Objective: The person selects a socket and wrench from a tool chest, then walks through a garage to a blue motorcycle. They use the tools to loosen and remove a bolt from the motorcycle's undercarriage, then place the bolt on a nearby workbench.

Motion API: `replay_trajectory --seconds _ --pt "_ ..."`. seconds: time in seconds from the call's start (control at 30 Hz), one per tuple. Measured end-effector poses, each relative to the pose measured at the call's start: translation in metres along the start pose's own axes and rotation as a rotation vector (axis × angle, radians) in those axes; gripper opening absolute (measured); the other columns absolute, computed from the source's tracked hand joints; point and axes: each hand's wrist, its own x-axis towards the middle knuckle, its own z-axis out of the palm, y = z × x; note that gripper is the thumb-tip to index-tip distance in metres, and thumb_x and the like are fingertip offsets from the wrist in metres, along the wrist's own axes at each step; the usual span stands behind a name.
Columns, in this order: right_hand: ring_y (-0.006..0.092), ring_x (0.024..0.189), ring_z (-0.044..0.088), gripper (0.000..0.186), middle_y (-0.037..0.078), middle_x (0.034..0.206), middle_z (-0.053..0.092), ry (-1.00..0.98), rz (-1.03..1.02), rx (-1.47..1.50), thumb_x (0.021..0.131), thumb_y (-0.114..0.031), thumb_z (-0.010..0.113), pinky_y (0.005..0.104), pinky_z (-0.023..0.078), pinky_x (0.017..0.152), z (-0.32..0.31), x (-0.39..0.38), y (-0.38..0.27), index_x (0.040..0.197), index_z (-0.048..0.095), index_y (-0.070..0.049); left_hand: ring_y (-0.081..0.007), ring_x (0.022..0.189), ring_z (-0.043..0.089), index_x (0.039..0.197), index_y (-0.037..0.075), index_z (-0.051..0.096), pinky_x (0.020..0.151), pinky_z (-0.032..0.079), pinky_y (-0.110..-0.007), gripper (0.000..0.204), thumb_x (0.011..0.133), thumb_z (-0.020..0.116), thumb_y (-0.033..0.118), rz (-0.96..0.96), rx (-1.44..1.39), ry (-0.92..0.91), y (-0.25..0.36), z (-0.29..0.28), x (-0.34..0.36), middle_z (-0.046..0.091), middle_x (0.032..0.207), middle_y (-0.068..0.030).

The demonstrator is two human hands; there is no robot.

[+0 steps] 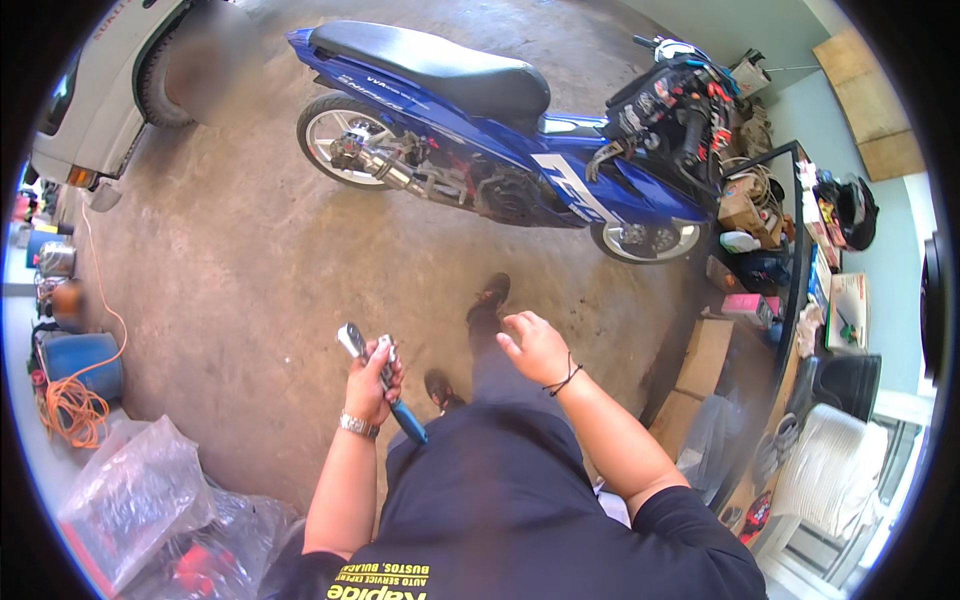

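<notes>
My left hand (372, 388) is closed round a ratchet wrench (350, 340), its shiny head sticking out above the fingers and its blue handle below. Another small metal piece (388, 352) shows between the same fingers; its kind I cannot make out. A metal-band watch sits on that wrist. In front of my body, my right hand (535, 350) is held in the air with slightly bent fingers and holds nothing. A dark cord circles its wrist. Beyond both hands a blue motorcycle (570, 185) with a black seat stands side-on, its front wheel to the right.
A white vehicle (90, 100) stands at the far left. Along the left are a blue drum (82, 365), an orange cord (75, 410) and clear plastic sheeting (150, 500). A dark-framed shelf (785, 300) with boxes and bottles lines the right, near cardboard boxes (700, 365).
</notes>
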Motion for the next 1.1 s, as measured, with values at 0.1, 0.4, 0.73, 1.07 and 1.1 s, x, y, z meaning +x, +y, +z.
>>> replay_trajectory --seconds 0.1,0.4,0.73,1.07,1.1 --pt "0.0372 0.096 0.060 0.031 0.020 0.104 0.062 -0.067 0.017 -0.135 0.087 -0.025 0.060 0.0428 0.051 0.083 0.011 0.082 0.051 0.105 0.060 0.000 -0.0119 0.053 0.048 0.104 0.006 0.052 0.037 0.032 -0.021 0.022 0.098 0.051 0.028 -0.066 0.022 0.098 0.002 -0.019 0.038 0.052 0.072 -0.0036" --pt "0.0321 0.107 0.060 0.036 0.019 0.128 0.053 0.107 -0.198 -0.741 0.089 -0.021 0.049 0.0448 0.048 0.091 0.121 0.390 0.266 0.118 0.055 0.001 -0.0114 0.057 0.049 0.105 0.006 0.051 0.040 0.035 -0.021 0.027 0.096 0.057 0.031 -0.294 0.080 0.221 0.029 0.021 0.197 0.052 0.076 -0.0050" --pt "0.0301 0.107 0.064 0.027 0.020 0.110 0.067 -0.384 0.434 -0.375 0.087 -0.013 0.049 0.0413 0.050 0.091 0.179 0.500 0.296 0.100 0.070 -0.001 -0.0084 0.062 0.049 0.100 0.006 0.052 0.043 0.034 -0.018 0.018 0.097 0.056 0.023 -0.611 0.119 -0.060 -0.002 0.029 0.328 0.053 0.078 -0.0030" --pt "0.0348 0.097 0.065 0.024 0.021 0.097 0.067 -0.170 0.721 -0.010 0.088 -0.020 0.052 0.0449 0.052 0.081 0.287 0.403 0.290 0.100 0.060 -0.001 -0.0064 0.055 0.042 0.099 0.010 0.051 0.043 0.031 -0.020 0.014 0.097 0.057 0.022 -0.544 0.239 -0.022 0.039 0.035 0.421 0.050 0.072 0.0007" --pt "0.0358 0.095 0.065 0.021 0.021 0.094 0.067 -0.088 0.757 0.041 0.087 -0.020 0.053 0.0463 0.051 0.079 0.306 0.393 0.288 0.097 0.058 -0.002 -0.0059 0.056 0.043 0.099 0.010 0.052 0.043 0.031 -0.020 0.015 0.096 0.058 0.023 -0.544 0.266 -0.052 0.039 0.033 0.430 0.050 0.071 0.0010"
